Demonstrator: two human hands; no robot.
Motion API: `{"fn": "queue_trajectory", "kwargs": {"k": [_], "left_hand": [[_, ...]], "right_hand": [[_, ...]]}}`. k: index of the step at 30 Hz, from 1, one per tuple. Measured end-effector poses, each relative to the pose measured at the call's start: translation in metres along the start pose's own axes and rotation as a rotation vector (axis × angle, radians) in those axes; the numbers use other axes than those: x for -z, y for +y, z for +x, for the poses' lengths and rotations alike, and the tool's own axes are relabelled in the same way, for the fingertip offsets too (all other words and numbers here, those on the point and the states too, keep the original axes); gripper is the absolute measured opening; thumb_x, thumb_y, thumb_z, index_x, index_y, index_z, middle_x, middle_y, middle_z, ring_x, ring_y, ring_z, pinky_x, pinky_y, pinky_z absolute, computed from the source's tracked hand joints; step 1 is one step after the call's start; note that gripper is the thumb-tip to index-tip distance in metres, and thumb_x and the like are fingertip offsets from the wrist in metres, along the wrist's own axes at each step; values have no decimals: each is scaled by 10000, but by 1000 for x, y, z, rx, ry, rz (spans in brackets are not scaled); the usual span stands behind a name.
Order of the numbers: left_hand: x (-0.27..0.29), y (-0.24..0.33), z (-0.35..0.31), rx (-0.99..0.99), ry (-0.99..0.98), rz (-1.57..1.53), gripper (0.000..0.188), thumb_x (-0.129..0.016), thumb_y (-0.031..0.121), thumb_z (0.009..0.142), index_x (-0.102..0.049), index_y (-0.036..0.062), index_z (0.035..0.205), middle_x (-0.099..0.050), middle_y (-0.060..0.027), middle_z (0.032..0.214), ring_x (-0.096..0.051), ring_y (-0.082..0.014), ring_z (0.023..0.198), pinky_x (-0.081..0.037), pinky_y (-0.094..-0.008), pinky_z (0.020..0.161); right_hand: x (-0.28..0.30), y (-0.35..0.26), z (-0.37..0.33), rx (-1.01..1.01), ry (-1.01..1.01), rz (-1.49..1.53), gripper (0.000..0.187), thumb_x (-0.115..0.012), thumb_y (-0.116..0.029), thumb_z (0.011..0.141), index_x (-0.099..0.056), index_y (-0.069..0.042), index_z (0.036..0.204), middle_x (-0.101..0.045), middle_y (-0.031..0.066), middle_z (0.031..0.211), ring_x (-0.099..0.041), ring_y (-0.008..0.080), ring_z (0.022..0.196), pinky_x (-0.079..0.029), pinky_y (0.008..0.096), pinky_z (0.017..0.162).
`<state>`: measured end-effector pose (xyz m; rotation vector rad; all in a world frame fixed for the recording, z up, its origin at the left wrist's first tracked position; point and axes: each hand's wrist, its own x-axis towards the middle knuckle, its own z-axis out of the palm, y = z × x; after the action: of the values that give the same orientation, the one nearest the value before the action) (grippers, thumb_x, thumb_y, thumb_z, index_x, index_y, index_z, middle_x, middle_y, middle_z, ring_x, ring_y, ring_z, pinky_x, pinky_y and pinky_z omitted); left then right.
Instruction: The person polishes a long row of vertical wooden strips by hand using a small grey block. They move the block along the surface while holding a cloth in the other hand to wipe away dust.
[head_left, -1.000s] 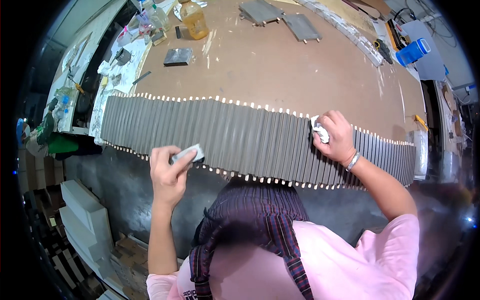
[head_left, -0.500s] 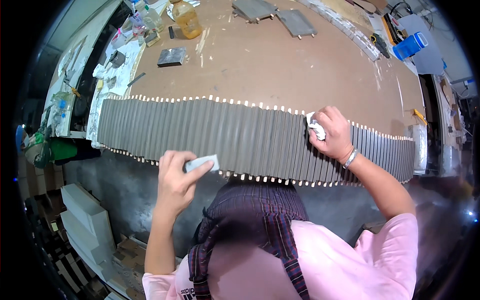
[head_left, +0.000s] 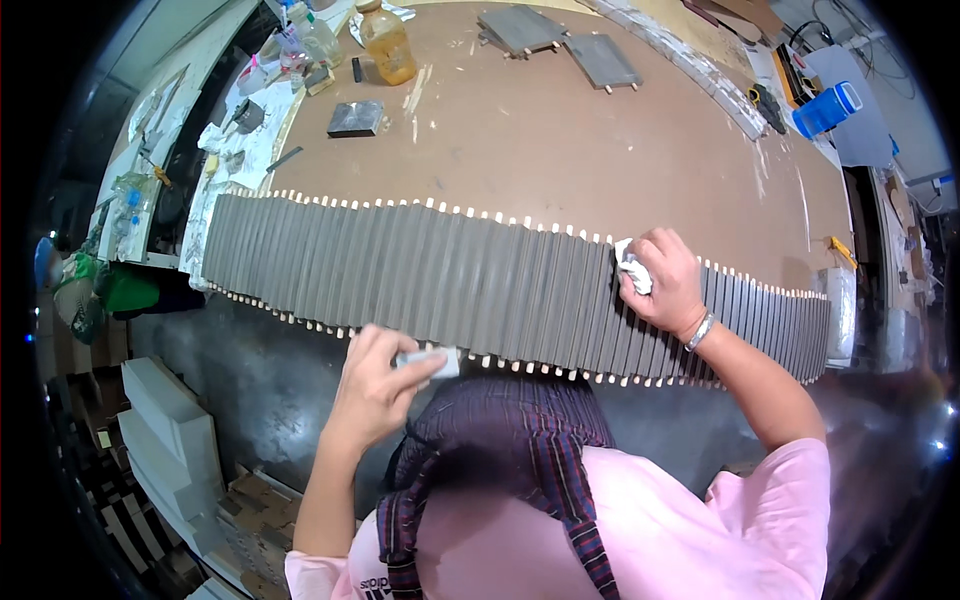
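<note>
A long row of narrow grey slats with pale wooden tips at both ends lies side by side along the near edge of the table. My left hand is at the near ends of the slats, left of my body, gripping a light grey rectangular block between thumb and fingers. Whether the block touches the tips I cannot tell. Right of the middle, my right hand is closed around a crumpled white cloth or paper and rests over the slats. Its fingertips are partly hidden.
On the brown table beyond are a dark flat block, a jar of amber liquid and grey slatted panels. A blue bottle stands far right. White stepped pieces sit on the floor at lower left.
My left hand has shifted slightly right and nearer to me with the block. My right hand stays over the same part of the slats. The whole view has tilted a little.
</note>
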<state>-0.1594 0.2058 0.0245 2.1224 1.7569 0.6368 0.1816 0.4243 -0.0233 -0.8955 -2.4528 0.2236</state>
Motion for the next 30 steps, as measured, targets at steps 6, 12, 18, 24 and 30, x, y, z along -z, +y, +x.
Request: {"fn": "queue_trajectory", "kwargs": {"k": [6,12,18,24,30], "left_hand": [[-21,13,12,61,242,1,448,-783,55,712,-763,111,1156,-647,-70,968,-578,-263,872,-481,-385,803],[11,-86,-46,386,554,365,426,-763,2,745,-745,80,1164,-608,-73,970,-589,-262,901,-479,-395,808],[2,-51,-15,254,498,221,403,-769,46,763,-733,94,1161,-622,-99,1017,-585,-291,970,-462,-432,854],[33,-116,-79,601,548,388,413,-760,37,769,-738,107,1176,-618,-88,999,-563,-291,960,-459,-422,823],[2,-55,-7,125,358,263,433,-778,55,755,-743,148,1176,-622,-76,980,-579,-285,958,-443,-420,833]], "right_hand": [[0,-4,-1,25,8,4,276,-727,-187,680,-602,-67,894,-565,104,876,-570,313,788,-499,423,664],[2,-1,-3,11,2,18,277,-719,-181,679,-601,-65,901,-558,103,867,-565,314,783,-493,423,666],[1,0,-2,14,-14,12,286,-720,-180,676,-605,-66,911,-559,102,864,-565,316,782,-495,426,662],[1,-5,2,11,-18,25,290,-719,-181,675,-605,-64,915,-562,107,867,-565,324,780,-493,434,658],[4,-3,0,9,-32,-3,285,-703,-181,679,-598,-58,913,-565,115,875,-569,330,789,-491,439,668]]}}
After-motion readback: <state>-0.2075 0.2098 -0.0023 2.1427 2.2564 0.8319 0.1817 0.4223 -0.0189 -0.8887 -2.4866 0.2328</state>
